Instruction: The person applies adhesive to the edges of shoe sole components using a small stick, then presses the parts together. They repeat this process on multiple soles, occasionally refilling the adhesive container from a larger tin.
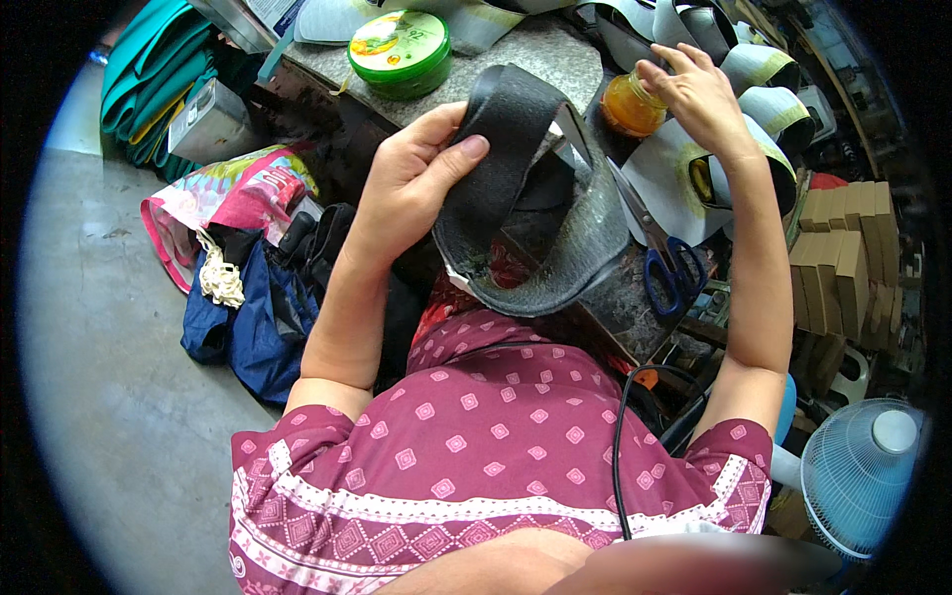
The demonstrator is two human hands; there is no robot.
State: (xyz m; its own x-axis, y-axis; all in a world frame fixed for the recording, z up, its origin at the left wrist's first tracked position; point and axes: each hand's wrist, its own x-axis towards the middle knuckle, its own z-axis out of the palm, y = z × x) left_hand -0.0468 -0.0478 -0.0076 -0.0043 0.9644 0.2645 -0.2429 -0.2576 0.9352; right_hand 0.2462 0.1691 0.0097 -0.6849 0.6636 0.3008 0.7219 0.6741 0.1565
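My left hand (418, 183) grips a black curved shoe upper (501, 124), thumb on top, holding it up in front of me as an open loop. Its lower band (565, 263) shows a rough grey-black surface. To the right, my right hand (699, 97) is over the mouth of a glass jar (632, 106) of amber, glue-like stuff. Thumb and forefinger come together at the rim; whatever they pinch is too small to make out, while the other fingers stretch out. Blue-handled scissors (666, 253) lie right of the upper, their blades pointing away from me.
A green round tub (399, 55) stands on the grey stone slab (550, 55) at the back. Several pale-lined black uppers (769, 109) lie at the far right. Tan boxes (843, 268) and a blue fan (861, 476) are right; bags (260, 312) sit left.
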